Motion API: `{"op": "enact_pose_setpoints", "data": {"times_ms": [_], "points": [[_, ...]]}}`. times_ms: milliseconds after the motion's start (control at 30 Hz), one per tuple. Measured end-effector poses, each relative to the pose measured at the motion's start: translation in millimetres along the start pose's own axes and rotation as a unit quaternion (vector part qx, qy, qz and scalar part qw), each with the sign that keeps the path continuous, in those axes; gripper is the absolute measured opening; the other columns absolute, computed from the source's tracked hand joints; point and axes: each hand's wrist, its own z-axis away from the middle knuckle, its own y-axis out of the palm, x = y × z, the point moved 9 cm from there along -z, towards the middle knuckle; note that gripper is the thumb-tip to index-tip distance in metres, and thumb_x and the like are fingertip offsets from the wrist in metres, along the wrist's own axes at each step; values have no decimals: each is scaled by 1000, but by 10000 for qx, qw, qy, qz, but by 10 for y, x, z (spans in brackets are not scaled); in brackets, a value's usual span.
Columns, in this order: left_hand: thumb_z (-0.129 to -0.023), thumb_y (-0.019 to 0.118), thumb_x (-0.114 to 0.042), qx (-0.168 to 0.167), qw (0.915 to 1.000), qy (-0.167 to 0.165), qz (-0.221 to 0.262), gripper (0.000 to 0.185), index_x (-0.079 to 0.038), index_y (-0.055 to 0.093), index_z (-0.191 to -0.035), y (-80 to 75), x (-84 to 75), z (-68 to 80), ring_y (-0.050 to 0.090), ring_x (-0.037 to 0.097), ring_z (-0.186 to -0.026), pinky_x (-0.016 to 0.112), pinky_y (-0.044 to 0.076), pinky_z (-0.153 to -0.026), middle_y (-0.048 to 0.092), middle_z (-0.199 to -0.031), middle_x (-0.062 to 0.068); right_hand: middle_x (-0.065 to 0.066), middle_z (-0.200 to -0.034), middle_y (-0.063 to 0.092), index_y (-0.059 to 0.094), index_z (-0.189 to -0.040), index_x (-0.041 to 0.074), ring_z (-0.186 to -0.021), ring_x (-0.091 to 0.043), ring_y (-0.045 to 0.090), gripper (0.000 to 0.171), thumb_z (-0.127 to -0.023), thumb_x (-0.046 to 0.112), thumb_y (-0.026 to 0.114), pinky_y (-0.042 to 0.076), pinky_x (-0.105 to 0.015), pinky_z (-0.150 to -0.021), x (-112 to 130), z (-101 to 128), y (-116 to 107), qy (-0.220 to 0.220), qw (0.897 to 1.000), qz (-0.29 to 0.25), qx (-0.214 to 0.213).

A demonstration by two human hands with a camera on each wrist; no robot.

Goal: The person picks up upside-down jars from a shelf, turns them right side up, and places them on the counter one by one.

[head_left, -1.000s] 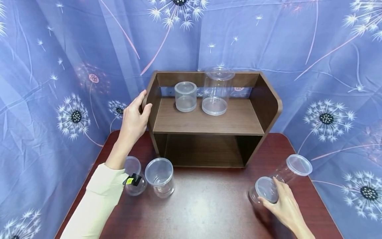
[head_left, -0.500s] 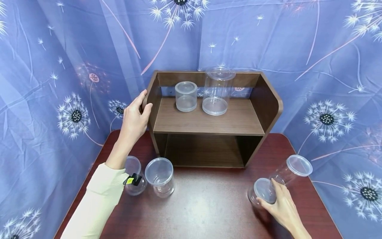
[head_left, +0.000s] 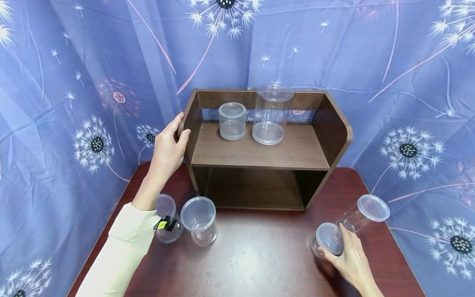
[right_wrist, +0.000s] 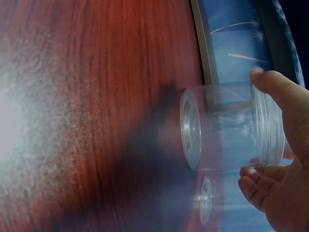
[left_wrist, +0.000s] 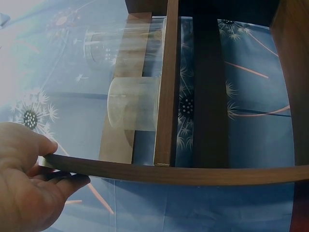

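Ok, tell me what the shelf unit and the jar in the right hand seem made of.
Shelf unit: wood or wood-look board, brown, dull sheen; fine grain lines show, possibly printed.
Jar in the right hand: clear, glossy, probably plastic; what lies behind shows through its wall, though glass can't be ruled out.

Dark-red wood-grain tabletop (head_left: 237,268) bearing brown two-tier wooden shelf (head_left: 259,159).
Tabletop: two clear plastic jars (head_left: 200,214) left, one tall clear plastic jar (head_left: 365,212) far right; shorter clear plastic jar (head_left: 328,238) before it, base contact unclear. Upper tier: squat clear cylindrical jar (head_left: 232,122) beside taller clear cylindrical jar (head_left: 272,117).
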Motion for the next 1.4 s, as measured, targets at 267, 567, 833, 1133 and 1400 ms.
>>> {"op": "enact_pose_setpoints", "data": {"times_ms": [267, 567, 833, 1133, 1400], "points": [[-104, 59, -12, -16, 10000, 45, 50, 50, -6, 50, -153, -4, -8, 5, 50, 33, -140, 51, 40, -113, 52, -153, 15, -33, -129, 54, 49, -142, -12, -117, -52, 47, 98, -64, 25, 96, 36, -64, -90, 131, -102, -203, 214, 9994, -69, -268], [-104, 58, -10, -88, 9998, 173, 4, 49, -4, 50, -152, 14, -44, -7, 53, 36, -136, 53, 43, -109, 54, -150, 18, -23, -129, 62, 51, -147, -4, -113, -20, 52, 85, -71, 7, 89, 26, -10, -96, 526, -440, -583, 197, 9946, -630, -797], [-104, 59, -11, -85, 9999, 129, -32, 50, -4, 50, -153, 7, -29, 6, 52, 35, -137, 53, 42, -110, 53, -151, 17, -14, -129, 65, 55, -149, 7, -113, 7, 50, 82, -74, -3, 86, 33, -9, -93, 947, -899, -858, -26, 9865, -1239, -1069], [-104, 59, -10, -117, 9998, 164, -39, 49, -3, 50, -152, -20, -36, 9, 52, 36, -137, 53, 41, -111, 53, -151, 18, -14, -126, 67, 58, -145, 6, -110, 2, 57, 77, -74, -11, 84, 40, -14, -97, 1494, -1439, -1006, -646, 9722, -1674, -1506], [-104, 59, -11, -133, 9999, 92, -17, 50, -4, 51, -152, -5, -31, 1, 52, 35, -137, 52, 41, -111, 54, -151, 17, -15, -131, 64, 55, -147, 3, -110, -3, 59, 69, -84, -3, 82, 49, -19, -91, 1748, -1947, -886, -441, 9666, -2234, -1172]]}}
